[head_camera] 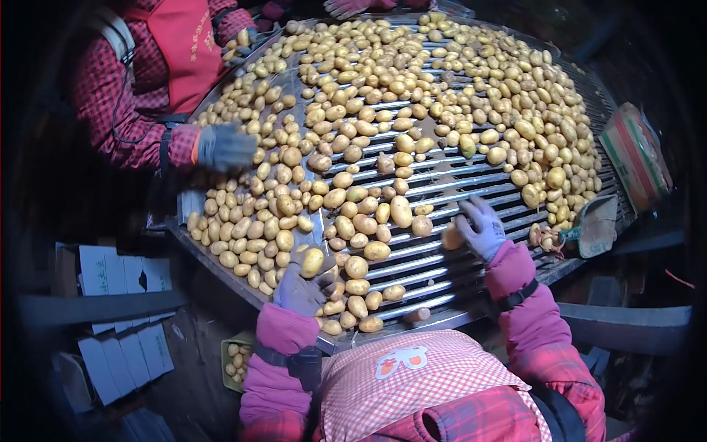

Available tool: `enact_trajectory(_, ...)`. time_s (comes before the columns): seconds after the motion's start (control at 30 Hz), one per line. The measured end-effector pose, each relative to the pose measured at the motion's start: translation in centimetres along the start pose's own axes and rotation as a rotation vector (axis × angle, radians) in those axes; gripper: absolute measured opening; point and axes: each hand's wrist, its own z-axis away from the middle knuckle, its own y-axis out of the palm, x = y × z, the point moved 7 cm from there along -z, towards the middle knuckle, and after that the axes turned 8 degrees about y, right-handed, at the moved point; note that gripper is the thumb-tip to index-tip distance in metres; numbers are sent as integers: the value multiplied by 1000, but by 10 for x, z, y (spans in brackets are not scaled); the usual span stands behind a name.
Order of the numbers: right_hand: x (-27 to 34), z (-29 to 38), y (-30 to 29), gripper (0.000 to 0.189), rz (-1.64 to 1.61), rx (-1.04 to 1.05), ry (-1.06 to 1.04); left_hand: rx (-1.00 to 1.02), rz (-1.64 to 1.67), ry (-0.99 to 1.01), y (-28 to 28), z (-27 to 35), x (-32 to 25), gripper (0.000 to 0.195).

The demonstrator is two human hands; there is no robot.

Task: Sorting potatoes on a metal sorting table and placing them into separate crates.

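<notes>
My left hand [302,287], in a light grey-purple work glove, holds a yellow potato [312,262] over the near left edge of the potatoes on the sorting table. My right hand [481,227], gloved alike, reaches over the metal bars [425,273] with its fingers curled. Right beside its thumb is a blurred brownish potato [452,237]; whether the fingers grip it I cannot tell. Between my hands, loose potatoes [356,267] lie on the bars. One reddish-brown potato [418,315] rests by the near rim.
At the left, another person's dark-gloved hand [226,148] is over the potatoes. A pink-gloved hand [353,6] shows at the far edge. A scoop-like container [597,226] and a packaged bundle [635,157] border the right side. Below left are a potato crate [225,359] and white cartons [127,356].
</notes>
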Motion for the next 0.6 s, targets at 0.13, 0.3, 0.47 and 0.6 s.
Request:
enact_trajectory(0.13,105,-40,7,37,-84,55,-386,219,232,0,9,20,15,38)
enact_trajectory(0.3,162,-88,94,30,44,333,-406,494,-399,337,22,32,39,42)
enact_trajectory(0.47,189,-114,132,40,221,606,-345,327,-249,187,1,46,58,56)
enact_trajectory(0.6,191,-105,151,44,244,715,-391,148,-60,133,-11,59,71,66)
